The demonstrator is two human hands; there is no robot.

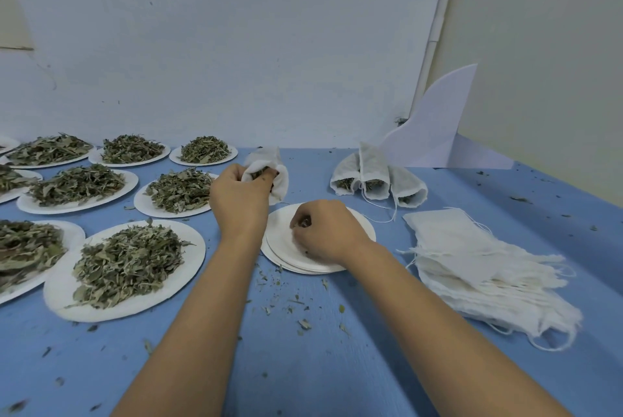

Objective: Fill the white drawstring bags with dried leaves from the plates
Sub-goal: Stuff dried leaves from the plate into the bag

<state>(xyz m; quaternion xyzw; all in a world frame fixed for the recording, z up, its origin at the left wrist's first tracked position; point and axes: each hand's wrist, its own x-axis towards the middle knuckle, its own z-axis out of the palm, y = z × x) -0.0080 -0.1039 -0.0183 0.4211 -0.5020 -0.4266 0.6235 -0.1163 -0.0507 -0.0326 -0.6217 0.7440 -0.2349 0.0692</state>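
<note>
My left hand [240, 198] grips a white drawstring bag [279, 177] by its open mouth, with dried leaves showing inside. My right hand [323, 231] hovers curled over a stack of bare white plates [279, 248] and pinches a few leaf bits between its fingertips. Several white plates heaped with dried leaves stand to the left; the nearest [124, 268] is by my left forearm. Three filled bags [377, 177] lie together at the back right. A pile of flat white bags [478, 254] lies to the right.
The blue table [303, 366] is sprinkled with leaf crumbs in front of the plate stack. A white curved board [435, 133] leans in the back right corner against the wall. More leaf plates, such as one [204, 152], line the back edge.
</note>
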